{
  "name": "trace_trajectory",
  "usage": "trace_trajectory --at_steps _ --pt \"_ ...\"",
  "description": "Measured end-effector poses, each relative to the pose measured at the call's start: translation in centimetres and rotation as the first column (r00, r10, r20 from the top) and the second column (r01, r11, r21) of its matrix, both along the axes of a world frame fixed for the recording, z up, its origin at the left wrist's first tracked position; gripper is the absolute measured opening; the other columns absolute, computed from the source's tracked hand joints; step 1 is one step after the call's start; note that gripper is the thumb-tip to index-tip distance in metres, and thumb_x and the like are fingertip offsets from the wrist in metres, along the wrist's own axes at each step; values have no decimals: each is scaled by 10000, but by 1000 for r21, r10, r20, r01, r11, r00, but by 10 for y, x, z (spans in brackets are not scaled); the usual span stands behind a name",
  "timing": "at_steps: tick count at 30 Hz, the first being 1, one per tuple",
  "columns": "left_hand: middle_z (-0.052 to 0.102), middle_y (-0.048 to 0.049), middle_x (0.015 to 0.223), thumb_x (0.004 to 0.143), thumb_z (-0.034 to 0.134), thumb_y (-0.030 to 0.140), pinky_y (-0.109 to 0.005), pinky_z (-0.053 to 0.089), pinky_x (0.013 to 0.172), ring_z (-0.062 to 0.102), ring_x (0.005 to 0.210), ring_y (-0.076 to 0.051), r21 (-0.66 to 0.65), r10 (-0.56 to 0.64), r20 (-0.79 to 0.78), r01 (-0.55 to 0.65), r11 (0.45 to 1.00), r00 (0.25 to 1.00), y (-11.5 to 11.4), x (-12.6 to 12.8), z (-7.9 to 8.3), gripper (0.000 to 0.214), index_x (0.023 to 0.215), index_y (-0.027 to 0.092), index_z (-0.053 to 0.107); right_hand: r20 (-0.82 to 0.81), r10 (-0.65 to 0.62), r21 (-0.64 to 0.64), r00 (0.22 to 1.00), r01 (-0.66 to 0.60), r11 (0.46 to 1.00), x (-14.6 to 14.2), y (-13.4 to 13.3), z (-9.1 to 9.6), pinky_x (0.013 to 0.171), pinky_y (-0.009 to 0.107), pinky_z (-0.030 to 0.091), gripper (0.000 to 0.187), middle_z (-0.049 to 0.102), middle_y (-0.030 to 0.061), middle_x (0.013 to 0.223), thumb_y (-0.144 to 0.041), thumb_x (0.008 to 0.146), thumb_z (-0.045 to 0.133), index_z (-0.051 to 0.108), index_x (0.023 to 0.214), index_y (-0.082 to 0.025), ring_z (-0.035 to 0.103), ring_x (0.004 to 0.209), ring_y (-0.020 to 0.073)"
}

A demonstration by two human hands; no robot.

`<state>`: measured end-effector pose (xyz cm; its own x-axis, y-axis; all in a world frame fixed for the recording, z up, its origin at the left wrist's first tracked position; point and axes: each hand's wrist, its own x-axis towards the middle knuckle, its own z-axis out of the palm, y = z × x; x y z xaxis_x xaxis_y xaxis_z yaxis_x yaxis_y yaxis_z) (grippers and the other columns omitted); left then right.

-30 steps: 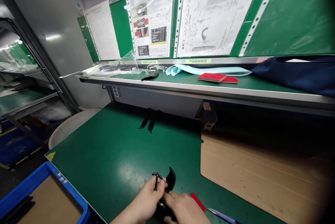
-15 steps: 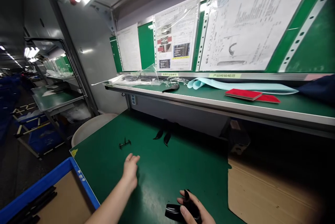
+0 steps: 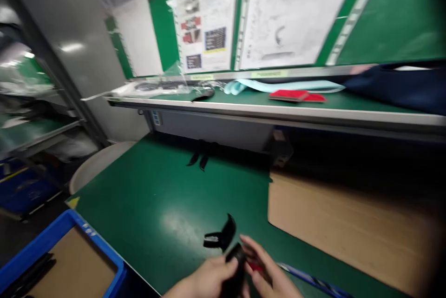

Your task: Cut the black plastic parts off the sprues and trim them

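On the green tabletop (image 3: 146,195), left hand (image 3: 205,277): closed around a black curved plastic part (image 3: 235,265), which stands up out of the grip.
Right hand (image 3: 268,270): fingers spread, just beside that part; blur hides whether they touch it.
Just beyond the hands: a second black curved part (image 3: 225,235), with a small black clip (image 3: 211,241) at its side.
Below the right hand: a red strip (image 3: 254,266), with a blue-handled tool (image 3: 313,281) to its right.
Near left corner: a blue crate (image 3: 45,237) lined with cardboard.
Far edge: two more black curved parts (image 3: 197,161).
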<state>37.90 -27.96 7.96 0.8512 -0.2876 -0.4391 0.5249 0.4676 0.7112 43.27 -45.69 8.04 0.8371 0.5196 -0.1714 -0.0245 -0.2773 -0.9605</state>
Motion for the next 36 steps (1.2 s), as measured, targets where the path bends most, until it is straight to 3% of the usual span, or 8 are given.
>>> trace_trajectory --at_steps 2,4,7,12,16,20,30,36 --pt "630 -87 680 800 548 568 -262 408 488 506 501 -132 -36 -32 -74 29 999 997 -1 -11 8 574 1145 111 584 191 -91 -231 977 135 963 5 -36 -4 1001 460 411 566 563 101 1267 -573 827 509 490 1309 -278 508 1178 288" --pt "663 -140 913 883 451 503 -313 487 559 600 685 -186 -134 -98 -105 83 988 990 0 -17 17 562 1349 193 404 419 -67 -475 906 281 834 9 -71 -12 948 548 390 455 574 95 1198 -508 828 548 552 1241 -318 496 1121 325" --pt "597 -181 1151 917 393 469 -399 526 647 624 888 -251 -226 -208 -124 176 958 970 0 -20 28 571 1429 266 241 526 9 -588 851 355 727 8 -106 -29 858 540 394 301 585 90 1032 -432 836 570 636 1106 -314 506 977 311" --pt "572 -168 1161 915 413 453 -334 495 652 612 817 -196 -50 -284 -88 280 959 955 -12 -16 41 412 1185 167 534 498 -62 -508 865 349 787 1 -109 -34 817 396 438 215 578 66 952 -348 943 399 571 970 -222 524 910 223" --pt "626 -110 1008 899 431 497 -261 422 610 571 626 -109 366 -394 10 363 857 919 -18 -10 60 417 949 123 607 421 -54 -424 905 249 871 -14 -89 1 721 269 460 200 586 14 916 -329 987 298 464 1057 -242 544 811 141" --pt "640 -66 935 908 397 497 -240 383 566 527 530 -76 466 -518 33 445 765 855 -18 -11 77 422 933 133 609 483 204 -385 852 -3 923 -31 -67 44 760 304 409 201 571 25 978 -269 982 316 469 1112 -252 501 859 159" --pt "663 -82 972 910 392 482 -214 385 551 538 522 -71 342 -553 -11 523 780 833 -16 -19 94 427 1069 159 622 614 461 -555 641 -66 829 -36 -54 59 766 362 345 386 573 97 1018 -460 956 354 483 1158 -157 492 901 221" --pt "676 -81 954 919 370 486 -197 362 507 516 497 -63 370 -569 -16 534 761 822 -17 -21 94 450 1163 187 601 571 579 -707 582 -9 707 -31 -48 64 663 351 286 365 552 61 871 -455 959 323 547 960 -167 433 744 198"
